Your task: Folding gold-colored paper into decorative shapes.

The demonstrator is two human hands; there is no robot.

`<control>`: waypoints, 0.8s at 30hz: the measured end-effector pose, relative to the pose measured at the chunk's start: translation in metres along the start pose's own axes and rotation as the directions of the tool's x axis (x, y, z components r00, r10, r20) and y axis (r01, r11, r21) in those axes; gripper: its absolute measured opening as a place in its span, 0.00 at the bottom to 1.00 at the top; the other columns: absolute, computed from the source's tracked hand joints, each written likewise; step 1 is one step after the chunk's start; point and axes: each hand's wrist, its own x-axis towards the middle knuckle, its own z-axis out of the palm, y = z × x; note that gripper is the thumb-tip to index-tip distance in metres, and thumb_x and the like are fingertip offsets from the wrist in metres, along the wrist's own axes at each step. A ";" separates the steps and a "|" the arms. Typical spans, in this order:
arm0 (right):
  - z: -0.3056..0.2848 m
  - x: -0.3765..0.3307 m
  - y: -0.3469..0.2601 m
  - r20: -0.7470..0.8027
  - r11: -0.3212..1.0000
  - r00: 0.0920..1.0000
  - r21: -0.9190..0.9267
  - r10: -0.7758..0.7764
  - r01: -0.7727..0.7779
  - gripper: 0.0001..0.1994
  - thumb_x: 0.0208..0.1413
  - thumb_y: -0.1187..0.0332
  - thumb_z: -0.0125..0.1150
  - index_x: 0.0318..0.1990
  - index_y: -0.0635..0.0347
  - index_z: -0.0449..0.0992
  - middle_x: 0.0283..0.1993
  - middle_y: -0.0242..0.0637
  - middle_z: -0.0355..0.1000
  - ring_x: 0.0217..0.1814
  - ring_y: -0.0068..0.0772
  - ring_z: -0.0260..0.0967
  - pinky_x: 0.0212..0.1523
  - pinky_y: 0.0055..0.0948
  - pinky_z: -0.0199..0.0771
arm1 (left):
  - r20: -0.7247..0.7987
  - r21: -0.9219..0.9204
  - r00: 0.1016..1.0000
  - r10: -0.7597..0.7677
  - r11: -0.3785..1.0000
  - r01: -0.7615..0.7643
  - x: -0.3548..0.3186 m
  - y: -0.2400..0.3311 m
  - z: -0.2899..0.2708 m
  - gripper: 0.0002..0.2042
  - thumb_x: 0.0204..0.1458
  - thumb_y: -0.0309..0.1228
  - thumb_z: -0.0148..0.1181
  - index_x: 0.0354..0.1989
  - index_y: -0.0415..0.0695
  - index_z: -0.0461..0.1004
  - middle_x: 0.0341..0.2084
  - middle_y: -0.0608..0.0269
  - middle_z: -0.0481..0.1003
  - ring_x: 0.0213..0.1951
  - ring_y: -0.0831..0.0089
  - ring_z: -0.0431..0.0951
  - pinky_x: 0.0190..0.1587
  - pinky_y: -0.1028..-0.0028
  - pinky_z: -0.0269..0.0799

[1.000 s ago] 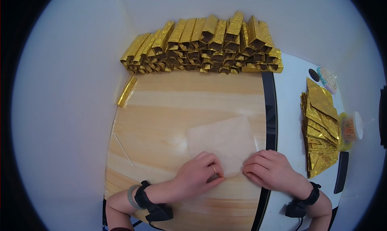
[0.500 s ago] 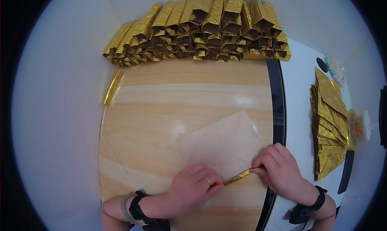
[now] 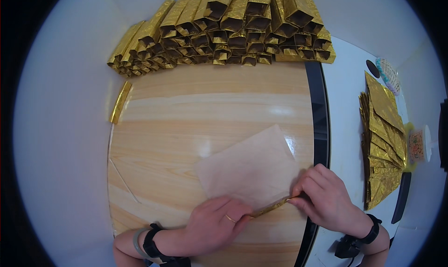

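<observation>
A sheet of paper, pale on the face turned up, lies slantwise on the wood-grain table. Along its near edge runs a narrow folded or rolled gold strip. My left hand, with a ring on one finger, pinches the strip's left end. At the other end, my right hand grips the strip between thumb and fingers, close to the table's dark edge band. The fingertips partly hide both ends.
Hollow gold paper boxes are stacked along the back. A gold roll lies at the left edge, above a thin pale stick. On the white surface at right are fanned gold sheets, a clear tub and a woven item.
My left hand has shifted slightly left along the paper's near edge, and a longer stretch of strip shows between my hands. My right hand stays nearly in place. The view has shifted slightly.
</observation>
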 end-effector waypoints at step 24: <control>0.000 0.016 0.011 -0.165 0.995 0.983 0.063 0.081 -0.071 0.10 0.45 0.75 0.65 0.33 0.59 0.69 0.30 0.34 0.67 0.31 0.38 0.66 0.31 0.33 0.68 | 0.129 0.154 0.990 0.061 0.985 -0.081 -0.010 -0.005 0.008 0.27 0.35 0.23 0.59 0.50 0.54 0.77 0.21 0.71 0.63 0.22 0.76 0.69 0.21 0.78 0.67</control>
